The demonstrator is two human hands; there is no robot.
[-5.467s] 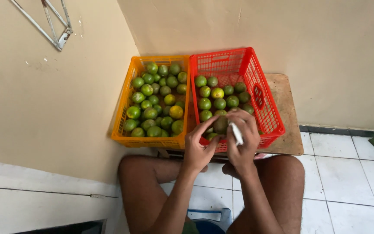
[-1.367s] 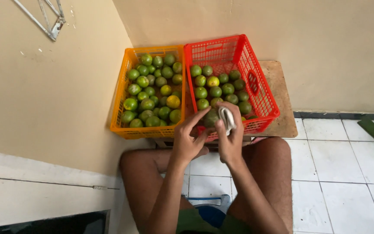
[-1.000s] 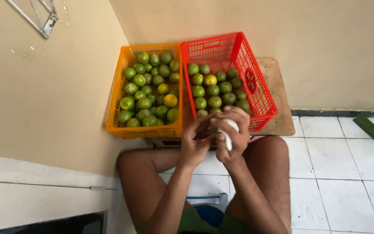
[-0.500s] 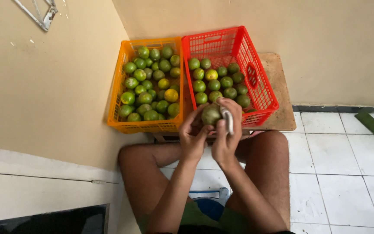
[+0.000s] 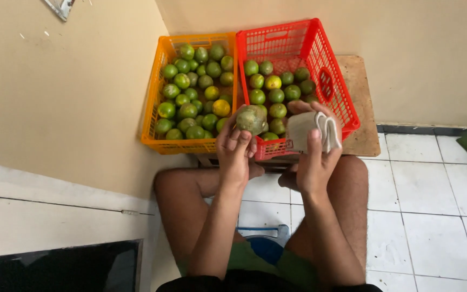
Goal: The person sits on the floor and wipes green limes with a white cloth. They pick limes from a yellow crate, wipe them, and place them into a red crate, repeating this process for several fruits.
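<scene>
Left fingers: the fingers (image 5: 237,141) of the left hand (image 5: 235,154) curl up around a dull green fruit (image 5: 251,119), pinching it from below with the fingertips pressed against its underside.
Right fingers: the fingers (image 5: 314,141) of the right hand (image 5: 313,162) are folded around a white cloth (image 5: 313,128), gripping it as a bunched pad; the thumb lies over its near face.
What changed: half a second ago cloth and fruit were pressed together between the two hands; now they are apart, the fruit lifted clear to the left and the cloth drawn off to the right.
What that means: judging from this, the wiping of this fruit looks finished or paused, since its speckled skin now shows bare.
Where the fruit is: held in the air just above the near edge of the red crate (image 5: 337,92), close to the seam where it meets the orange crate (image 5: 155,92).
Crates: the two stand side by side and touching on a low wooden desk (image 5: 364,108), pushed into the corner of the beige walls (image 5: 55,92); both hold many green and yellowish round fruits.
Red crate: less full at its far end, where bare mesh shows.
Person: seated, bare knees either side of the desk's near edge, over a white tiled floor (image 5: 433,205).
</scene>
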